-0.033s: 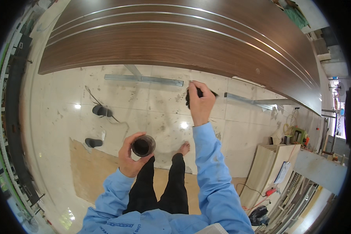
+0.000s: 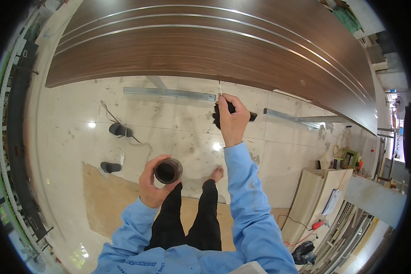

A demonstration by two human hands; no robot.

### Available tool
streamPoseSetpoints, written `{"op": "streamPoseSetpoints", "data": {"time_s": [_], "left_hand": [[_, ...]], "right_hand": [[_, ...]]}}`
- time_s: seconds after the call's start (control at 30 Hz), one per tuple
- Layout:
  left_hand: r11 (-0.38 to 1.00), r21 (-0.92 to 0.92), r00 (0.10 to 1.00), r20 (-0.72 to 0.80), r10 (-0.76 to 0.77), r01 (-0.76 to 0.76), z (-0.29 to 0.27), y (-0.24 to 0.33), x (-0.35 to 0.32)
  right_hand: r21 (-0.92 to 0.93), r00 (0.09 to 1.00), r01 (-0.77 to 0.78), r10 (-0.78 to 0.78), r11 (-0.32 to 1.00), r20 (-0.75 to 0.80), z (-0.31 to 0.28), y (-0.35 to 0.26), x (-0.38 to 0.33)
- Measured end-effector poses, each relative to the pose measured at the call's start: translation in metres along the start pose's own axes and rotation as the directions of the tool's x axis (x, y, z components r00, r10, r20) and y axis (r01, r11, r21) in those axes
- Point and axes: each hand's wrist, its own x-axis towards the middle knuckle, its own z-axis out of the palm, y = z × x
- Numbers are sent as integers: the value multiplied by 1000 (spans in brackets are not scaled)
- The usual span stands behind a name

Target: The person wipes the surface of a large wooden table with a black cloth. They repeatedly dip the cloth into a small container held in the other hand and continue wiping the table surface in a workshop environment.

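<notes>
My left hand (image 2: 152,189) is closed round a clear cup (image 2: 179,170) with dark liquid inside, low in front of my legs. My right hand (image 2: 233,118) pinches a thin, light stick with a dark tip, like a small brush (image 2: 221,87). Its tip meets the near edge of a large brown wood-grain panel (image 2: 169,52). A bunched black cloth (image 2: 217,119) is tucked in the same hand and sticks out on both sides. Three bright metal strips (image 2: 187,14) run along the panel.
Metal support legs (image 2: 169,92) stand under the panel. Two dark slippers (image 2: 120,130) and a cord lie on the tiled floor at left. A brown sheet (image 2: 100,201) lies beside my feet. Boards (image 2: 313,192), a red-ended cord and a black power tool (image 2: 303,252) stand at right.
My right hand has shifted slightly left, and the thin brush now shows reaching up to the panel's edge. My left hand and the cup have hardly moved.
</notes>
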Motion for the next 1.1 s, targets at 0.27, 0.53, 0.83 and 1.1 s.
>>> {"op": "streamPoseSetpoints", "data": {"time_s": [0.27, 0.53, 0.83, 1.1], "left_hand": [[1000, -23, 999, -29, 14, -14, -13, -4, 8], [1000, -28, 999, -48, 9, -10, -25, -3, 5], [999, -24, 998, -64, 21, -22, -40, -7, 4], [1000, -7, 995, -95, 14, -15, -54, -11, 0]], "right_hand": [[1, 993, 4, -4, 1000, -116, -12, -8, 14], [28, 998, -7, 5, 1000, 57, 44, -16, -4], [101, 984, -84, 66, 991, 163, 73, -24, -13], [93, 981, -145, 155, 985, -116, 58, -35, -7]]}}
